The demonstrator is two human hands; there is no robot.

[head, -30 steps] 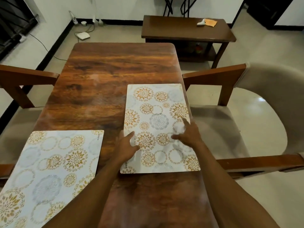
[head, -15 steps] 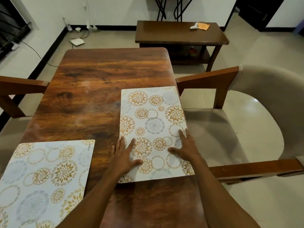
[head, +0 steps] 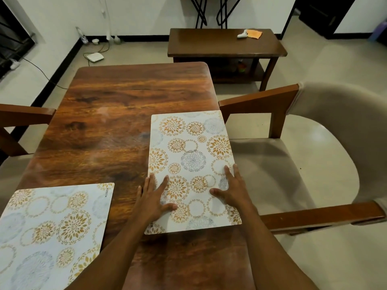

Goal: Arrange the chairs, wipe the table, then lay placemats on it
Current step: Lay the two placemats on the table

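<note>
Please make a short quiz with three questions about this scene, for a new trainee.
1. True or false: both hands lie flat on the right placemat.
2. How many placemats are on the dining table? A) one B) two C) four
3. Fill in: the orange cloth lies on the ____ table near the wall.

Key
1. True: the left hand and the right hand press its near end, open.
2. B; the other is the left placemat.
3. Side (the side table).
</note>
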